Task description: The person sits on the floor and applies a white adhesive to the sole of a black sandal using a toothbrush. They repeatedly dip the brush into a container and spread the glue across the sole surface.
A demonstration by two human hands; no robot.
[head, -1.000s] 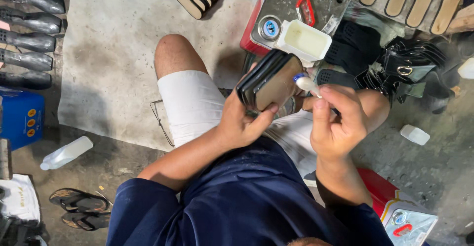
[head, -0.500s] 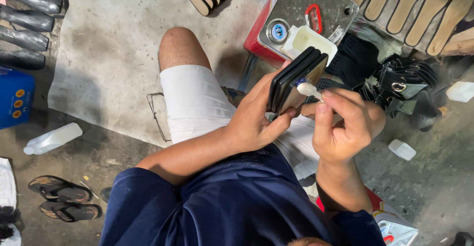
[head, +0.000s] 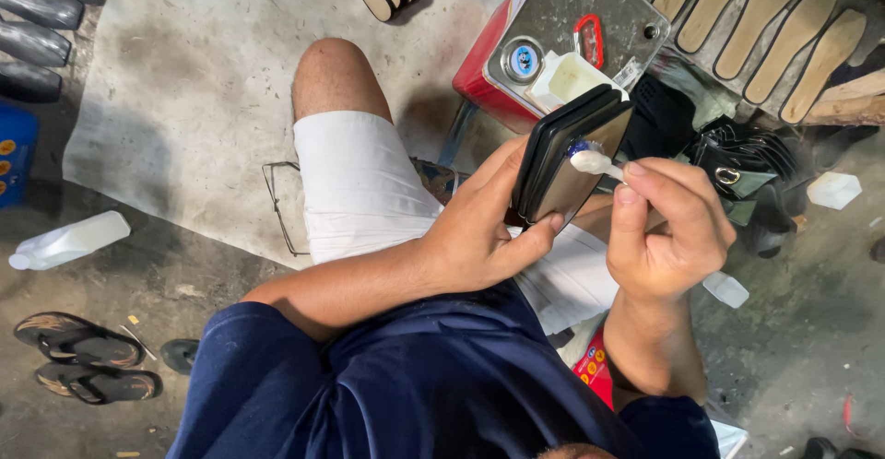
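Stack of black shoe soles (head: pixel 573 157), flat and oblong, held on edge in the left hand (head: pixel 479 233) above the lap, right of scene centre. The stack tilts, its far end leaning right toward a metal can; thin edges face left, and one broad, dark, slightly glossy face turns to the right. Small brush (head: pixel 595 161) with a pale, glue-laden tip and a touch of blue at the ferrule, pinched between thumb and fingers of the right hand (head: pixel 666 229). Its tip touches the broad face of the outermost sole near the far end; the handle runs right into the fingers.
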